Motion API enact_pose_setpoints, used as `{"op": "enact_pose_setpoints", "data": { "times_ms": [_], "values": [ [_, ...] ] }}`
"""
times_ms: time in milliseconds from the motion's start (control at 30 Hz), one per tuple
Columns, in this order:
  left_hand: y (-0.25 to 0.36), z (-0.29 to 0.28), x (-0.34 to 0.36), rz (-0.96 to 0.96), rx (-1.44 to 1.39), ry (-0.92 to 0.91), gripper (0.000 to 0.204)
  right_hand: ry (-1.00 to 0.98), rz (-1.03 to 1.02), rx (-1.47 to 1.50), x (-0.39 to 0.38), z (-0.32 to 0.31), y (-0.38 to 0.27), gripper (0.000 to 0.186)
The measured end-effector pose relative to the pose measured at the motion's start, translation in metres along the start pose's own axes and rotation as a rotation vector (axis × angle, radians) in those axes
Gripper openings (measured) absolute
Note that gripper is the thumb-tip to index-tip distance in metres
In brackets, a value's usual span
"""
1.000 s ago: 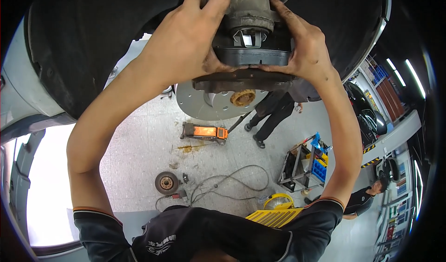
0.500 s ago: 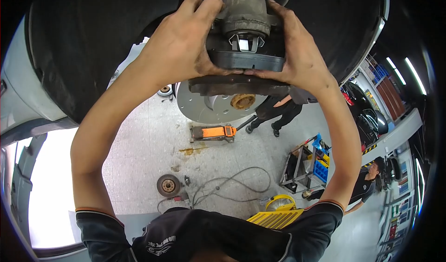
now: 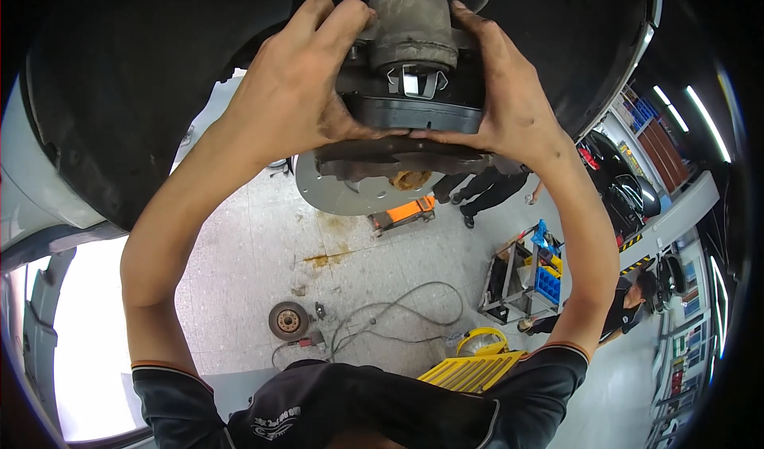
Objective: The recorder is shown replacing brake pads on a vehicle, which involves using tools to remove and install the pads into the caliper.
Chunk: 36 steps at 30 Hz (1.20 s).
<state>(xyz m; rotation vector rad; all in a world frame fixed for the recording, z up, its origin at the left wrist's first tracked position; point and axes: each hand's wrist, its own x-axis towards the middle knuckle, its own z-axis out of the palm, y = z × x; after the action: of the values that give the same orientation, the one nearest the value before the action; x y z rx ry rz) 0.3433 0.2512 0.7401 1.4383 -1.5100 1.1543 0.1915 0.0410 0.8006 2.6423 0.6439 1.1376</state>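
A black brake pad (image 3: 420, 113) lies against the inner side of a grey brake caliper (image 3: 411, 26) hanging in the wheel arch. A shiny metal spring clip (image 3: 414, 81) shows between pad and piston housing. My left hand (image 3: 296, 87) grips from the left, its fingers up by the caliper body and its thumb along the pad's lower edge. From the right, my right hand (image 3: 513, 91) does the same, and the two thumb tips nearly meet at the middle. Just below the thumbs is the caliper's dark outer part (image 3: 390, 159), partly over the brake disc (image 3: 338, 194) and its rusty hub (image 3: 410, 180).
On the floor are an orange floor jack (image 3: 404, 214), a removed brake disc (image 3: 288, 319) and a looped hose (image 3: 414, 288). A tool cart (image 3: 521, 282) and a yellow work lamp (image 3: 481, 342) stand right. One co-worker (image 3: 489, 190) is beyond the disc, another (image 3: 629, 306) at far right.
The floor jack has shifted right and turned, and the co-worker beyond the disc has moved right. The caliper sits slightly lower and more left in view; both hands keep their hold.
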Motion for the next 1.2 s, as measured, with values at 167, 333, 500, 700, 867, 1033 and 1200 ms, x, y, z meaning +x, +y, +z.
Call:
{"op": "enact_pose_setpoints", "data": {
  "times_ms": [167,333,500,700,867,1033,1200],
  "values": [
    [0.001,0.0,0.0,0.017,0.004,0.012,0.091,-0.024,0.03,0.027,0.002,-0.005,0.004,0.11],
    [0.003,-0.002,0.006,0.039,0.051,-0.002,0.094,0.059,-0.019,0.006,0.015,-0.003,0.004,0.103],
    [0.01,0.002,0.005,-0.099,0.109,0.062,0.071,-0.118,-0.005,-0.032,0.021,-0.025,-0.007,0.108],
    [-0.001,0.001,0.004,-0.124,0.009,-0.03,0.094,-0.078,0.054,-0.026,0.019,-0.015,-0.002,0.107],
    [-0.017,0.001,0.024,-0.212,-0.058,-0.099,0.093,-0.11,0.168,0.082,0.029,-0.009,0.014,0.108],
    [-0.048,0.019,0.063,-0.262,-0.219,-0.138,0.073,-0.107,0.364,0.122,0.045,-0.013,0.033,0.104],
    [-0.082,0.043,0.081,-0.361,-0.262,-0.286,0.061,-0.242,0.529,0.101,0.051,-0.004,0.072,0.069]
  ]
}}
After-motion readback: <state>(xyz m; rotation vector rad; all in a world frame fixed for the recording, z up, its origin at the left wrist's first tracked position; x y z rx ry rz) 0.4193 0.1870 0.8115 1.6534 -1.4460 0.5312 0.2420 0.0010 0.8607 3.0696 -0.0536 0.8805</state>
